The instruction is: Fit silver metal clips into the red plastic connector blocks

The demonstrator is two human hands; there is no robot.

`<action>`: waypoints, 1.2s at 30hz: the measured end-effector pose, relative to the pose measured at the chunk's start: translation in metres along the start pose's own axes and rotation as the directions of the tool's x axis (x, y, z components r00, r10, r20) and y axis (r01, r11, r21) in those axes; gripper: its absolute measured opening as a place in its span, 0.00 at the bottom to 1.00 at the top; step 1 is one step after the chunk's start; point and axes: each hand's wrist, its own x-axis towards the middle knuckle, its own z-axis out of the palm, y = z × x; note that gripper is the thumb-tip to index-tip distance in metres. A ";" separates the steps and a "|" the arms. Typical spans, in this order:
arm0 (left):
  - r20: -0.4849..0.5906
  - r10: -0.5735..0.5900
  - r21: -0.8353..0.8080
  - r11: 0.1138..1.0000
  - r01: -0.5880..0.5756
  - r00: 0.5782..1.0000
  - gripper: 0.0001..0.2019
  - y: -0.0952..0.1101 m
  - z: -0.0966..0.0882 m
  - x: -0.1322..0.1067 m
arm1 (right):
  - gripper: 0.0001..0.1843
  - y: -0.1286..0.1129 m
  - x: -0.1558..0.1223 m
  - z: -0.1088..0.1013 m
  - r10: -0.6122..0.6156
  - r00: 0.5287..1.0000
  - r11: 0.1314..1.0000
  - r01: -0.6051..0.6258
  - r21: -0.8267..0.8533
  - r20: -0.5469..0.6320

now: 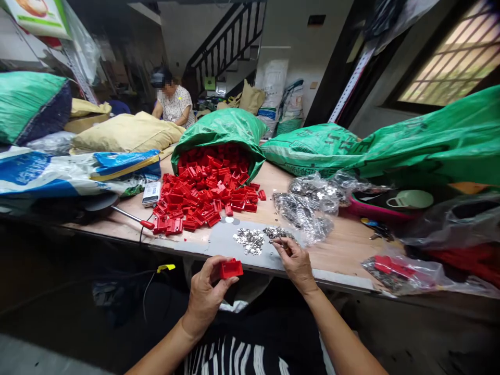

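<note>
Between the thumb and fingers of my left hand (205,294) is a small red plastic box (232,269), its hollow side facing me, held just off the table's front edge. My right hand (296,264) is at a pile of small dark metal parts (276,233), fingertips pinched together; what they hold, if anything, is too small to make out. Just left of those fingers lies a heap of shiny flat metal pieces (250,240) on a grey sheet (222,240). Farther back, many like red boxes (203,190) spill from a green woven sack (222,125).
Clear plastic bags of metal parts (304,213) lie at the right, near a pink-rimmed tray (375,212). A red-tipped rod (133,216) and a white box (151,193) sit left of the red heap. Full sacks (128,133) line the back. Another person (175,104) sits beyond.
</note>
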 end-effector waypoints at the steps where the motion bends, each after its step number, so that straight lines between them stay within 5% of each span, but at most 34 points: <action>1: -0.007 0.026 0.034 0.999 -0.025 1.000 0.17 0.001 0.000 0.001 | 0.11 -0.012 -0.001 -0.001 0.027 0.999 0.999 -0.028 0.026 0.034; 4: 0.005 0.109 0.162 0.981 -0.109 0.994 0.17 0.006 0.001 0.005 | 0.10 -0.053 -0.006 -0.004 0.029 0.991 0.990 -0.047 0.134 0.133; 8: -0.003 0.202 0.288 0.938 -0.193 0.979 0.17 0.011 0.001 0.009 | 0.05 -0.086 -0.013 -0.002 -0.127 0.950 0.974 0.066 0.215 0.284; 17: 0.033 0.307 0.330 0.895 -0.300 0.951 0.17 0.014 0.004 0.009 | 0.06 -0.084 -0.025 0.011 -0.211 0.906 0.962 0.127 0.242 0.366; 25: -0.003 0.206 0.264 0.944 -0.198 0.978 0.16 0.009 0.009 0.001 | 0.09 -0.078 -0.033 0.014 -0.055 0.891 0.927 -0.121 0.354 0.450; 30: -0.014 0.175 0.243 0.956 -0.166 0.984 0.16 0.009 0.009 -0.002 | 0.13 -0.067 -0.036 0.016 0.147 0.858 0.805 -0.393 0.444 0.492; 36: 0.018 0.208 0.260 0.943 -0.206 0.978 0.17 0.012 0.011 0.000 | 0.14 -0.069 -0.031 0.015 0.148 0.821 0.779 -0.440 0.447 0.551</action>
